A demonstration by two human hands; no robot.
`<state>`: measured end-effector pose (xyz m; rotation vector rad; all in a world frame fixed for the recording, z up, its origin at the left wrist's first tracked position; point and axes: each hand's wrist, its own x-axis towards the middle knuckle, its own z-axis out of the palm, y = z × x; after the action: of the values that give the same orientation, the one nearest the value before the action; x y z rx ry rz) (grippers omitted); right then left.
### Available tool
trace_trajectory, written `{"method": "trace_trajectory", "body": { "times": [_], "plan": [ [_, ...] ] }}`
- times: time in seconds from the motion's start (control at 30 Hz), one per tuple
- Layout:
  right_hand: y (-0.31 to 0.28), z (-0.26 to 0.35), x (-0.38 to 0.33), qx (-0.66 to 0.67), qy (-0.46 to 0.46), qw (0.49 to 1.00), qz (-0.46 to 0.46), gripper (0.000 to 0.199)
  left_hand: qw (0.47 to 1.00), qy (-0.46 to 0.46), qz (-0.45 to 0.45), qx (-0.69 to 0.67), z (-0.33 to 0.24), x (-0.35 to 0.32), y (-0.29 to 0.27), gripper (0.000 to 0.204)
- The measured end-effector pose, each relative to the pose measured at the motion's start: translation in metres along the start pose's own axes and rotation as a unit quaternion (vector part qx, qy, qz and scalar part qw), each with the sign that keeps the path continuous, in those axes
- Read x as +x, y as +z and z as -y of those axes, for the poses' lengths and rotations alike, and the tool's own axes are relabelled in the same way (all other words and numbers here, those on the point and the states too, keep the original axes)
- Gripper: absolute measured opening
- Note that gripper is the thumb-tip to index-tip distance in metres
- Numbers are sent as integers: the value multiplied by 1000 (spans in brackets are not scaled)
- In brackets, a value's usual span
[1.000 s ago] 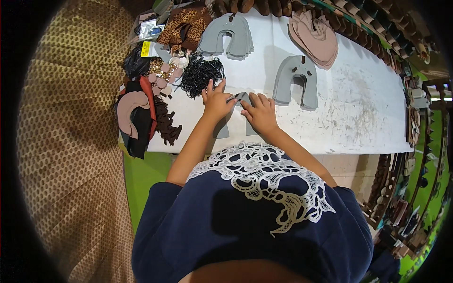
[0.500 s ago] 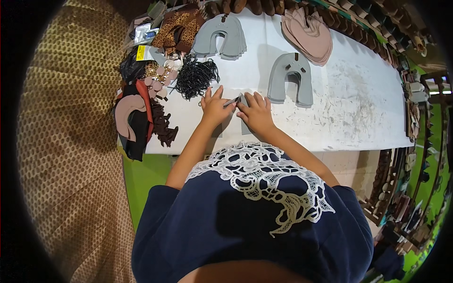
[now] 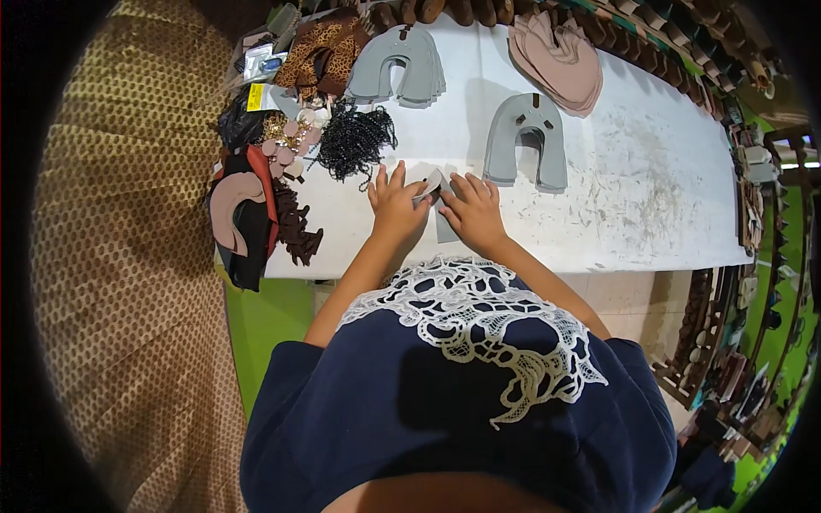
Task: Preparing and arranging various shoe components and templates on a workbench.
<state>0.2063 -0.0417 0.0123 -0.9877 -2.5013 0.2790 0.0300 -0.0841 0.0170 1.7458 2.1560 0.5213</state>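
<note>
In front of me, a grey U-shaped cut piece (image 3: 445, 227) lies on the white tabletop, partly covered by my hands. Its curved upper end is folded up, showing a paler underside. My left hand (image 3: 396, 205) grips that raised edge with the thumb side while its other fingers spread upward. From the right side, my right hand (image 3: 476, 214) holds the piece, thumb close to the fold and fingers stretched forward. Beyond my right hand rests a stack of similar grey U-shaped pieces (image 3: 505, 137) with small dark brown tabs on top.
Another grey stack (image 3: 368, 75) and a pink stack (image 3: 573, 73) lie farther back. To the left are black beaded strands (image 3: 355, 141), dark brown strips (image 3: 295, 227), leopard-print material (image 3: 321, 56) and pink pieces (image 3: 227, 205). Brown shoe forms (image 3: 457, 10) line the far edge.
Both hands have drawn slightly apart at the fold. The raised edge now shows more of its pale underside. The left fingers have shifted upright; the stacks have stayed in place.
</note>
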Motion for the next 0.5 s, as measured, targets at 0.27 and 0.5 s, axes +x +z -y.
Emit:
{"method": "trace_trajectory", "body": {
  "times": [0.27, 0.5],
  "plan": [
    [1, 0, 0, -12, 4, 1000, 16, 33, 1000, -4, -12, 13, 3, 3, 1, 32],
    [1, 1, 0, -25, -4, 999, 36, 38, 1000, -1, 2, 7, 9, 5, -1, 33]
  ]
}}
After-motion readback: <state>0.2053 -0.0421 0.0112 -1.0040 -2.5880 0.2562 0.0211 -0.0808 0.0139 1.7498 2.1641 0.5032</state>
